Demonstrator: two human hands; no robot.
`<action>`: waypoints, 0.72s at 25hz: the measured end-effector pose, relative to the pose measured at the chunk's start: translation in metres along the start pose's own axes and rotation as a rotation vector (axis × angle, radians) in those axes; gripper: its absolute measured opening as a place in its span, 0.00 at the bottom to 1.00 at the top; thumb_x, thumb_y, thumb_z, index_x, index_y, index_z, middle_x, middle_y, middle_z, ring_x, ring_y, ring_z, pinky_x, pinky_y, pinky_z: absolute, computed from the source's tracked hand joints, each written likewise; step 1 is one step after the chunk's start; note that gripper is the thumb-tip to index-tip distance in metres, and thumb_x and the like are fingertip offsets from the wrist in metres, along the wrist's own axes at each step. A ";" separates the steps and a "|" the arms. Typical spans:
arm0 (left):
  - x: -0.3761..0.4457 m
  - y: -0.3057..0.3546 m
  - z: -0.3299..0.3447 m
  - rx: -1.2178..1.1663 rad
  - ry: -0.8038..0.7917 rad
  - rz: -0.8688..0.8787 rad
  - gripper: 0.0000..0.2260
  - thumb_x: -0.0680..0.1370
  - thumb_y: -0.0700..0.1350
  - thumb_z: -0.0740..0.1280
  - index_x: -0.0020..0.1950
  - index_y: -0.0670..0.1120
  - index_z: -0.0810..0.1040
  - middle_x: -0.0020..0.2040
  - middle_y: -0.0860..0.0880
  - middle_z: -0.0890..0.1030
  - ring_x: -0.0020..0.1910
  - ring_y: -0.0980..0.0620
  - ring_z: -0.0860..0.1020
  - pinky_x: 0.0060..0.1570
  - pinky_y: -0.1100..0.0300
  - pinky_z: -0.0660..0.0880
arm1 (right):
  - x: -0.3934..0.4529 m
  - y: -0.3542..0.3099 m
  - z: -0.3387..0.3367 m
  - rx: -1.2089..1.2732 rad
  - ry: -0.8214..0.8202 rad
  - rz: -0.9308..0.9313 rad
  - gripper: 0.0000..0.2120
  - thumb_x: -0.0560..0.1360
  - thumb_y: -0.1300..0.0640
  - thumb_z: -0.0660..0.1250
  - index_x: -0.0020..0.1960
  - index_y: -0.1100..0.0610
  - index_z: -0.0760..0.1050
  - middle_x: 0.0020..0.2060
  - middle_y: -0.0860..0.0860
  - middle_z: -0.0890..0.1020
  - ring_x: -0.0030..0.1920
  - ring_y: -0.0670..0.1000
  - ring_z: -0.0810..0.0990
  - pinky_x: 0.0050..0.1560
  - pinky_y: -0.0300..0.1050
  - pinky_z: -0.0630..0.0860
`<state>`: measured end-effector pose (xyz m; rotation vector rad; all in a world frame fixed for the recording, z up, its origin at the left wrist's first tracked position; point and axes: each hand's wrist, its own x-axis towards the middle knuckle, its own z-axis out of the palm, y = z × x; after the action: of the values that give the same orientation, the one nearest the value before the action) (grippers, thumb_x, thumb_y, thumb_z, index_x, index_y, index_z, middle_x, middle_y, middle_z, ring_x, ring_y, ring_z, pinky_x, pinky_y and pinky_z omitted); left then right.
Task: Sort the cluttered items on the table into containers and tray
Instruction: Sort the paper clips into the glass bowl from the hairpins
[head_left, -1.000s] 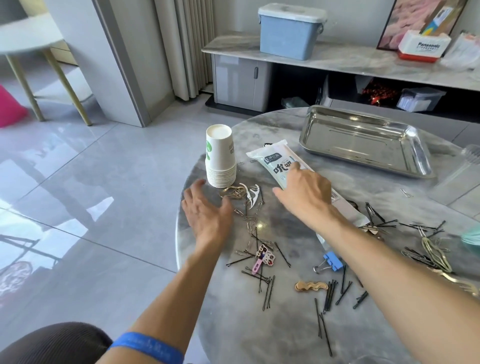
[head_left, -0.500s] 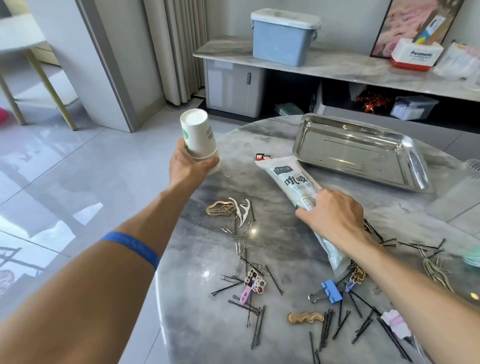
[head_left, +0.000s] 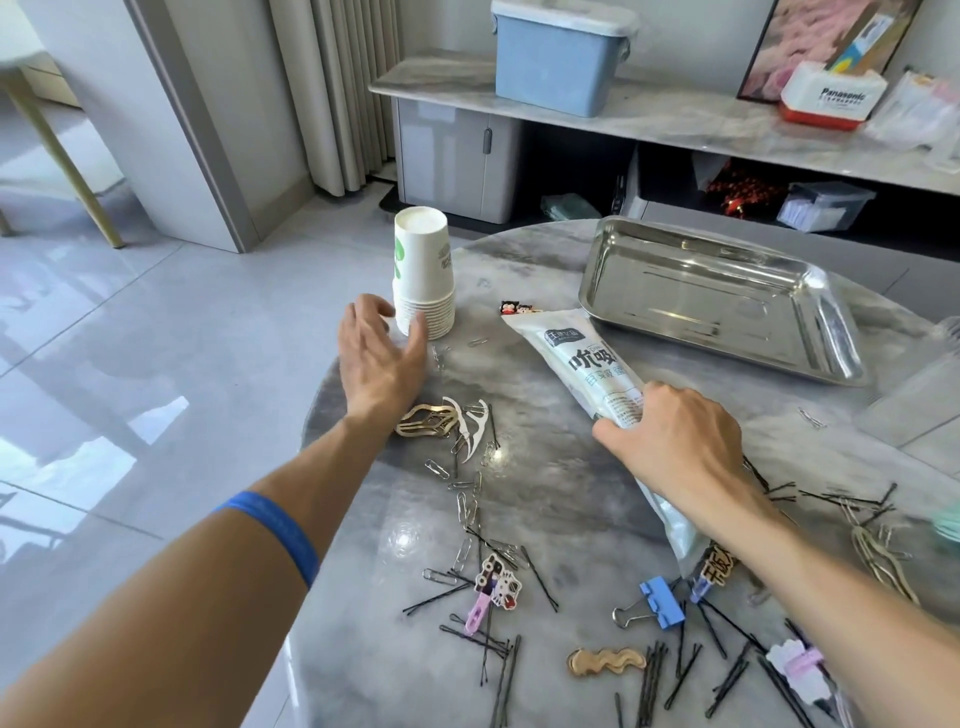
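Head view: right hand (head_left: 675, 436) grips a soft, crinkly straw packet (head_left: 587, 364) mid-length; left hand (head_left: 382, 353), fingers spread, touches light stacked paper cups (head_left: 422, 275).

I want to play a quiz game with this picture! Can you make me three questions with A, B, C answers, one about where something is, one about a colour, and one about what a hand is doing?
1. Where does the stack of paper cups stand?
A. In the metal tray
B. On the table near its left edge
C. On the floor

2. What colour is the binder clip?
A. Blue
B. Red
C. Yellow

3. What is the right hand doing?
A. Hanging free in the air
B. Lifting the tray
C. Resting on the long white packet

Answers:
1 B: the cups stand upside down on the table, beside the left hand; the metal tray holds nothing.
2 A: its body is plainly blue with silver wire handles.
3 C: its fingers lie over the packet's middle.
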<state>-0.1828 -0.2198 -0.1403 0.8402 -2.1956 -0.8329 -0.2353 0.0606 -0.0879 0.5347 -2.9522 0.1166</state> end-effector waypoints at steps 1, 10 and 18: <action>-0.009 0.004 0.000 0.055 0.004 0.094 0.15 0.74 0.60 0.59 0.50 0.49 0.69 0.45 0.51 0.71 0.46 0.50 0.69 0.52 0.50 0.71 | -0.003 0.003 0.000 0.011 0.016 -0.002 0.19 0.67 0.37 0.65 0.38 0.53 0.69 0.27 0.46 0.69 0.29 0.52 0.71 0.26 0.39 0.58; -0.023 0.009 0.004 0.265 -0.763 0.595 0.36 0.80 0.68 0.49 0.80 0.46 0.56 0.81 0.48 0.54 0.79 0.54 0.52 0.77 0.58 0.47 | -0.012 0.026 -0.025 0.240 0.024 -0.018 0.21 0.62 0.33 0.64 0.35 0.52 0.75 0.23 0.46 0.75 0.26 0.47 0.74 0.25 0.39 0.62; 0.015 0.059 0.042 0.327 -0.631 0.537 0.38 0.79 0.67 0.54 0.81 0.45 0.51 0.81 0.45 0.52 0.79 0.48 0.51 0.78 0.51 0.48 | 0.021 0.049 -0.051 0.445 0.028 -0.032 0.25 0.62 0.33 0.66 0.39 0.56 0.81 0.24 0.49 0.79 0.27 0.51 0.77 0.26 0.39 0.65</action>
<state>-0.2419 -0.1822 -0.1174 0.0763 -2.9686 -0.5089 -0.2659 0.1046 -0.0368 0.6229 -2.8878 0.7812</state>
